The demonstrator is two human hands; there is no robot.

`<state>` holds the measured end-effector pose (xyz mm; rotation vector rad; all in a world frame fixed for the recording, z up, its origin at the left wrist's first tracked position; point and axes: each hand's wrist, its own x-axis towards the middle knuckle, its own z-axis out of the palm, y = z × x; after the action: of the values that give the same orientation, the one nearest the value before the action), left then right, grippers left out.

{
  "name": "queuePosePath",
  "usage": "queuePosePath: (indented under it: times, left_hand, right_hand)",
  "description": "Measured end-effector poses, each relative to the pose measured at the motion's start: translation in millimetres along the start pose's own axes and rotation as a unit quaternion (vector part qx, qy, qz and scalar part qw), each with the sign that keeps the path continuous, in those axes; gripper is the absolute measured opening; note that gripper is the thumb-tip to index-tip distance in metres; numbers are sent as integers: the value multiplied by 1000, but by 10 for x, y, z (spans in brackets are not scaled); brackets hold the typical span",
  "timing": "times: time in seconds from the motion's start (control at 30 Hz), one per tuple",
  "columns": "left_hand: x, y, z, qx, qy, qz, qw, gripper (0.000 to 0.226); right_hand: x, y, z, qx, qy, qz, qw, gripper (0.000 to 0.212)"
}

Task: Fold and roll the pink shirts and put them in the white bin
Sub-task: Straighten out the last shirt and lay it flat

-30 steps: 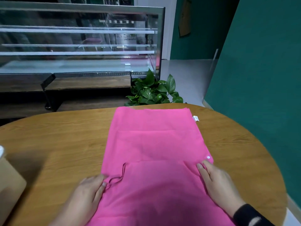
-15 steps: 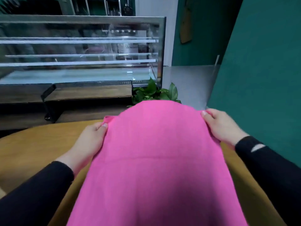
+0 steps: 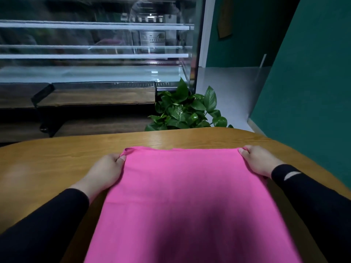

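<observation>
Pink shirt (image 3: 190,196) lies spread over the middle of the oval wooden table (image 3: 57,158) in the head view, running from the near edge of the picture up to a straight far edge that sits short of the table's far rim. Its surface is smooth, with one faint crease line crossing it on the near left, and a dark shadow falls over its near part. The left hand (image 3: 106,171) pinches the far left corner of the shirt, thumb on top and fingers curled under, so that a small loop of fabric bunches up just beyond the thumb. The right hand (image 3: 258,160) grips the far right corner in the same way, fingers curled round the edge of the cloth. Both hands rest low at the table surface, well apart, with the far edge of the shirt stretched between them. Black sleeves (image 3: 47,221) cover both forearms, and the right one bears a pale stripe near the wrist. Beyond the far rim of the table stands a leafy green plant (image 3: 186,109). Farther back on the left is a glass display case (image 3: 95,54) with white shelves. A teal wall (image 3: 313,82) fills the right side.
</observation>
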<state>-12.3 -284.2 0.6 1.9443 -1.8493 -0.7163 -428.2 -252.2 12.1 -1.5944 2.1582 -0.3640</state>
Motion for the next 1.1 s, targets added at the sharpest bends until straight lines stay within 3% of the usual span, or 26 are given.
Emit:
queuePosePath:
  times: [0.3,0.47,0.57,0.63,0.73,0.87,1.0,1.1]
  left_hand:
    - [435,47,94,185,-30,-25,982,38]
    - [371,13,147,271,78,47,958,36]
    - [463,-100,202,201,106,128,965,20]
    - [588,-144,186,144,80,173,971,35]
    - [710,-53,63,124,-52,202,970,53]
    - [813,184,-97,185,-166,135,959,39]
    - [814,268,-89,184,-212,85,956,24]
    - [669,265,-182,99,-177,73,977,26]
  right_hand:
    - [362,-153,-12,-192,-47,30,980,44]
    - [397,-57,175,-292,71,-12,954,32]
    - [394,18,279,-281,167,-68,943,26]
    - [437,75,270,-199,178,-128,955,23]
    - [487,99,129,-135,40,-156,978,37]
    - [478,-74,-167,-136,-114,-93,980,37]
    - [464,-208,-265,-212,-192,-87,954,25]
    - [370,-263,-312,-143,-191,-94,966,12]
